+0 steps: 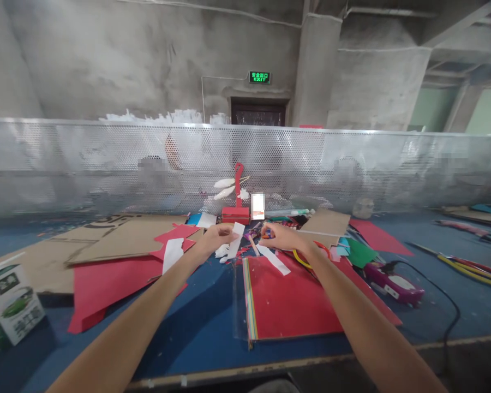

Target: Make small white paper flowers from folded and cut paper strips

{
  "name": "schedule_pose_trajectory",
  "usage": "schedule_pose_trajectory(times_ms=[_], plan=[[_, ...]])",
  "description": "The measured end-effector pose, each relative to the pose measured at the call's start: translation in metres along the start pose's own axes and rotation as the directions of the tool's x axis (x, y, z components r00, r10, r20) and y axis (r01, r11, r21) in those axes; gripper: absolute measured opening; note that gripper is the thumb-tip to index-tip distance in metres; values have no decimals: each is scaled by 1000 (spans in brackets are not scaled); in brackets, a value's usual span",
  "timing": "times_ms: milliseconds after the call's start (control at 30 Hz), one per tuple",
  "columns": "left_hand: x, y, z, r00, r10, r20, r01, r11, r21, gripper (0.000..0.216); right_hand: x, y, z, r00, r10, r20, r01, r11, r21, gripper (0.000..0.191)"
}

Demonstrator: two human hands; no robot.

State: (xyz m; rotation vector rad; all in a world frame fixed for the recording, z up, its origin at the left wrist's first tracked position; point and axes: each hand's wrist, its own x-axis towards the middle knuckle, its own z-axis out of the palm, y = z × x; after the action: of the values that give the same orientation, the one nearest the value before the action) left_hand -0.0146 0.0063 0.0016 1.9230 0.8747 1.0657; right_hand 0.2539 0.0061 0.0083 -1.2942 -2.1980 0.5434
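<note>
Fingers (pixel 229 233) of the left hand (pixel 215 237), in the head view, pinch a white paper strip (pixel 238 231) over the blue table (pixel 196 327). Those of the right hand (pixel 283 238) curl at a second strip (pixel 276 261), which slants over red paper (pixel 294 308); I cannot tell whether they grip it. Far beyond, a green sign (pixel 259 77) reads "安全出口 EXIT"; near left, a carton (pixel 15 305) bears Chinese characters.
</note>
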Motion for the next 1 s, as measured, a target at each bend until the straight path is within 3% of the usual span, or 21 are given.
schedule_pose_trajectory(times_ms=[100,200,300,400,567,767,1000], plan=[[-1,6,7,1000,4,16,-5,1000,22,30,0,-21,14,995,-101,12,96,969,226,52],[-1,10,13,1000,18,19,-17,1000,-12,29,4,-37,36,971,-238,19,204,869,451,54],[0,10,16,999,29,13,-29,999,-19,31,10,-40,53,979,-194,-63,196,812,551,44],[1,6,15,998,-3,-56,4,1000,22,32,16,-33,56,985,-115,-133,166,849,501,33],[6,-6,5,994,-18,-105,32,990,136,28,19,-20,46,990,-79,-116,127,852,508,23],[4,-5,-2,983,185,2,-174,918,356,19,18,-15,44,988,-111,-103,139,938,317,21],[-1,-1,7,971,103,215,-188,888,421,28,10,-31,46,973,-220,-67,227,967,114,12]])
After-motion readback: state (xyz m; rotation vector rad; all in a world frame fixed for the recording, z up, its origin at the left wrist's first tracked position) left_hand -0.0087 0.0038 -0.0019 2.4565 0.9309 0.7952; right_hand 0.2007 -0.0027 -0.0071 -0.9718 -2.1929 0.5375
